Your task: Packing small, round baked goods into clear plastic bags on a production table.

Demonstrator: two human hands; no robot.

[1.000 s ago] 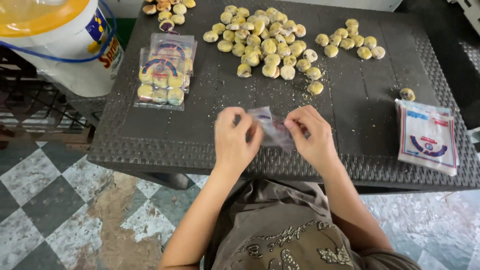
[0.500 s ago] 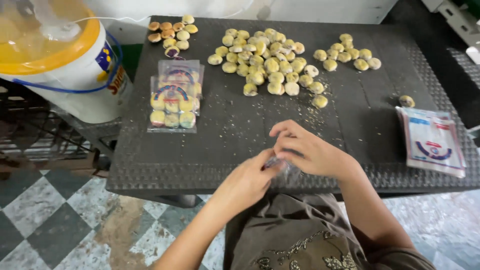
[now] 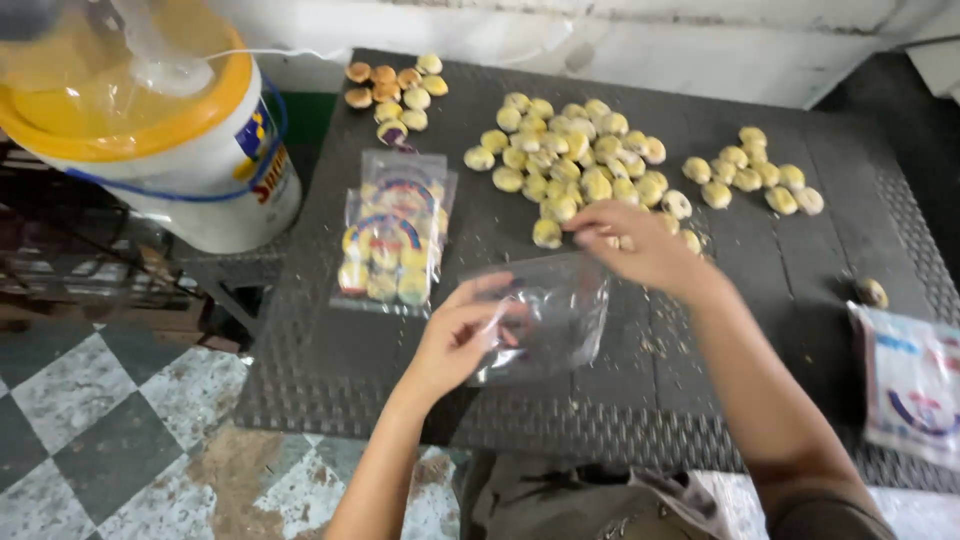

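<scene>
My left hand [image 3: 458, 340] holds an empty clear plastic bag [image 3: 545, 315] by its edge above the dark table [image 3: 700, 390]. My right hand [image 3: 640, 245] reaches over the near edge of the big pile of small round yellow pastries [image 3: 565, 160], its fingers curled on one or two of them. Whether a pastry is gripped is hard to see. To the left of the bag lie filled clear packets of pastries [image 3: 395, 240].
A white bucket with a yellow lid [image 3: 150, 130] stands at the left. A smaller group of pastries [image 3: 750, 175] lies at the right, darker ones [image 3: 395, 90] at the back left. A stack of printed bags [image 3: 915, 385] sits at the right edge. Checkered floor lies below.
Both hands were together on the bag near the table's front edge. Now the left hand holds the bag alone, and the right hand has reached forward to the pastry pile.
</scene>
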